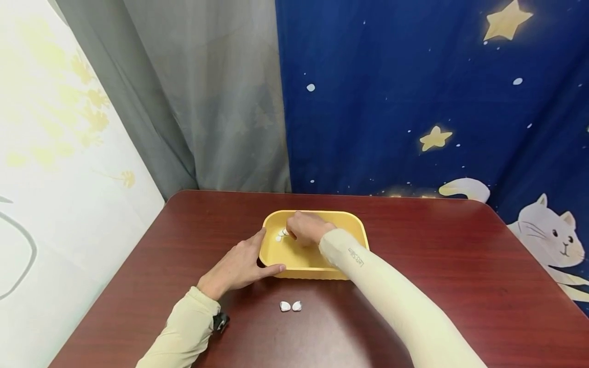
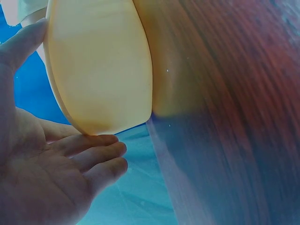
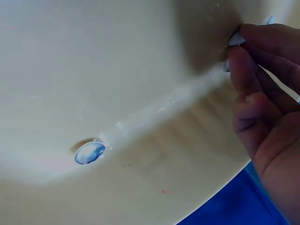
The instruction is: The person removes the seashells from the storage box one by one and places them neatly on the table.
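Observation:
A yellow plastic tub (image 1: 303,261) sits on the table. My left hand (image 1: 239,263) rests against its left near corner, the thumb at the near rim and the extended fingers along the left side. In the left wrist view, the fingers (image 2: 101,154) lie against the tub's outer wall (image 2: 101,61). My right hand (image 1: 306,228) reaches inside, toward the far wall. Between its thumb and fingertips it pinches a small white shell-like piece (image 3: 237,38). Another such piece (image 3: 89,153) lies on the tub floor, and a few lie left of the right hand.
Two small white shell-like pieces, one left (image 1: 285,306) and one right (image 1: 297,306), lie side by side on the dark red table (image 1: 437,286) in front of the tub. Grey and blue curtains (image 1: 368,102) hang behind the table's far edge.

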`<state>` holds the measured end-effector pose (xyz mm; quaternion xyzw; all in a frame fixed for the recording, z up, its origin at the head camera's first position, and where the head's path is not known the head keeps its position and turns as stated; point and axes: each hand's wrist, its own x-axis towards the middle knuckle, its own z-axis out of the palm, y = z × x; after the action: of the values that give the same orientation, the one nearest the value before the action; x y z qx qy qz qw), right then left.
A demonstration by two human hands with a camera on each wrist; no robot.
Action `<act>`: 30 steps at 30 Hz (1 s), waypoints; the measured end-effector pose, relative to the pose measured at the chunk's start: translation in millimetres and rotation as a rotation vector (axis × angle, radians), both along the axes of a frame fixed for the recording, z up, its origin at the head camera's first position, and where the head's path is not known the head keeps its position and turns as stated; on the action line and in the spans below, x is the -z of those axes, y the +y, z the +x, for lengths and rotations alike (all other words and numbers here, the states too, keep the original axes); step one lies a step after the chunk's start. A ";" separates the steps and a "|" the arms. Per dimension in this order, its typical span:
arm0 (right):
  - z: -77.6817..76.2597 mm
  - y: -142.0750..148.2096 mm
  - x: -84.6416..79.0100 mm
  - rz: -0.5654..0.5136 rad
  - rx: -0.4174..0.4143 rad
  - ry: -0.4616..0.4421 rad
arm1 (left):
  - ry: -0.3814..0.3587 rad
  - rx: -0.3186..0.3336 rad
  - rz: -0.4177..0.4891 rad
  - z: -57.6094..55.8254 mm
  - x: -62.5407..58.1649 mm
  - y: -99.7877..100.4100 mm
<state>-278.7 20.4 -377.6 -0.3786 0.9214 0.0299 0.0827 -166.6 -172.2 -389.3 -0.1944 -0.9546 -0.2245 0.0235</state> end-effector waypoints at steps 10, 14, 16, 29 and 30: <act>0.9 -1.3 -0.6 0.000 -0.019 0.052 | -0.012 -0.006 0.004 -0.7 -0.3 0.6; 2.5 -5.9 0.5 0.036 -0.035 0.077 | -0.007 -0.007 0.003 -0.4 -0.8 0.5; 3.6 -7.6 1.5 0.044 -0.045 0.085 | -0.008 -0.006 0.005 0.1 -0.9 0.8; -1.3 -0.1 10.8 -0.046 -0.072 0.130 | -0.023 -0.032 -0.006 3.8 2.6 0.6; -2.2 0.5 10.8 -0.054 -0.071 0.127 | -0.021 -0.032 -0.003 3.7 2.6 0.1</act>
<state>-280.9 20.9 -388.4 -0.4107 0.9111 0.0319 0.0125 -162.9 -172.1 -391.9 -0.1768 -0.9581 -0.2248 0.0167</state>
